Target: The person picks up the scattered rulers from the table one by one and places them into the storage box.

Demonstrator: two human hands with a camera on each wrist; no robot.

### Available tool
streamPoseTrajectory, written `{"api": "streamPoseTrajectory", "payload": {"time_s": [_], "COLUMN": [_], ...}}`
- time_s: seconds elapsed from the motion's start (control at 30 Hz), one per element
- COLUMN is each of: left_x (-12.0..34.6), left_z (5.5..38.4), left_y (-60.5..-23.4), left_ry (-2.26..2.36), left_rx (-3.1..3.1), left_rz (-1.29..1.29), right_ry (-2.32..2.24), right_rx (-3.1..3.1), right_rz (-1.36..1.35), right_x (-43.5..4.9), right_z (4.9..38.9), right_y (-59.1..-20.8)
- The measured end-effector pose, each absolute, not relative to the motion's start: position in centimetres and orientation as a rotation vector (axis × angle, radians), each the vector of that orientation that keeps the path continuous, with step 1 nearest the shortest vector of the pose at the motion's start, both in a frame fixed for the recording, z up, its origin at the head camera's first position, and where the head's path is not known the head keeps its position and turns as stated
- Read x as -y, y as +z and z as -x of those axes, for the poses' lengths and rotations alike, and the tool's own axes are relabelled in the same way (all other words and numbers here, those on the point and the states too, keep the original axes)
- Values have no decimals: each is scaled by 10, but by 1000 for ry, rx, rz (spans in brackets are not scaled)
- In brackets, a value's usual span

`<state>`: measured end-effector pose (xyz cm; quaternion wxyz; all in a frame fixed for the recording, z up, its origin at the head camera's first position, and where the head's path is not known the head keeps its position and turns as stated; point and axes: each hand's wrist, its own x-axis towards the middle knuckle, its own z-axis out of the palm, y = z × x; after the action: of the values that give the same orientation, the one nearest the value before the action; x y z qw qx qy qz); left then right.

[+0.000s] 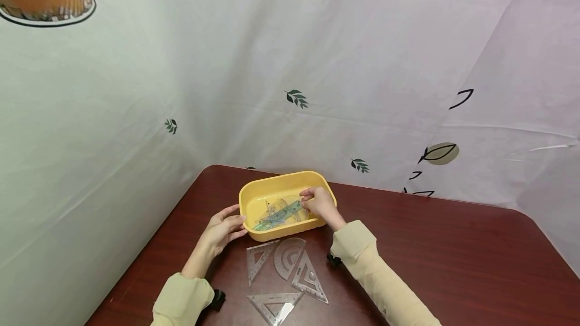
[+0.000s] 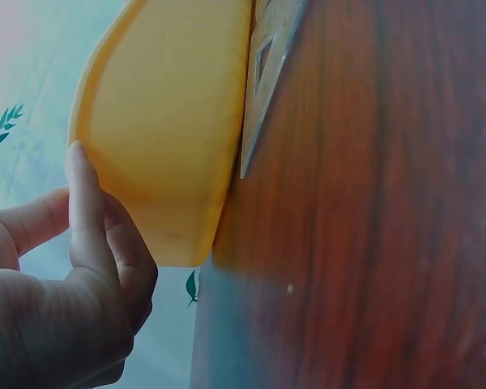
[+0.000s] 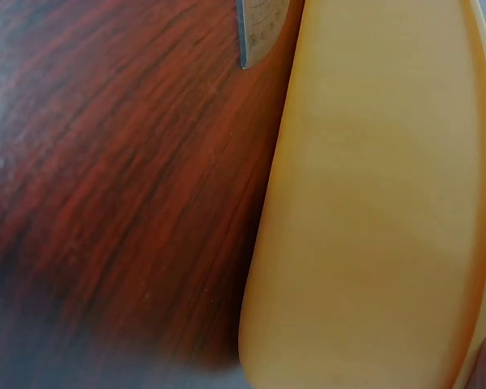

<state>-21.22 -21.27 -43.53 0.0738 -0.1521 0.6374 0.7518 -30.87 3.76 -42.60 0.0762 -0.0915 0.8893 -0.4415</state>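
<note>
A: So the yellow tub is sitting near the back edge of the table, and both hands are working at it!

B: The left hand is spreading its fingers against the tub's left end, one fingertip touching the rim. Why there?

A: Steadying, I'd say. A light tub could be sliding easily otherwise, and that end is leaving the opening free for the other side.

B: And the right hand is dipping in over the right end, fingers drawn narrow among the clear pieces. Is it pinching one?

A: Can't tell! The right-wrist view is showing mostly tub wall and table, and see-through plastic is hiding the answer in the head view.

B: The green ruler is lying slantwise inside, overlapping the clear stuff, so fingertips are probably suiting that tangle better than a whole fist.

A: Out front, a protractor is lying between the left triangle and the right triangle, with the front triangle sitting nearer the person.

B: All four are lying flat between the forearms, presumably because that spot is keeping them in sight and within reach.
</note>
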Motion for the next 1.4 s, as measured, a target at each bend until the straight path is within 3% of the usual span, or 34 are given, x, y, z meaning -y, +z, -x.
{"api": "streamPoseTrajectory", "payload": {"time_s": [0.37,0.87,1.4], "left_x": [212,213,214], "left_z": [212,212,213], "left_y": [-436,-438,-438], "left_ry": [2263,2261,2280], "left_rx": [-1910,-1911,-1895], "left_rz": [464,466,442], "right_ry": [-1228,-1515,-1368], "right_rx": [-2837,-2910,-2921], "right_rz": [432,764,794], "right_x": [-37,-33,-37], "right_z": [304,292,259], "right_y": [-428,-430,-408]}}
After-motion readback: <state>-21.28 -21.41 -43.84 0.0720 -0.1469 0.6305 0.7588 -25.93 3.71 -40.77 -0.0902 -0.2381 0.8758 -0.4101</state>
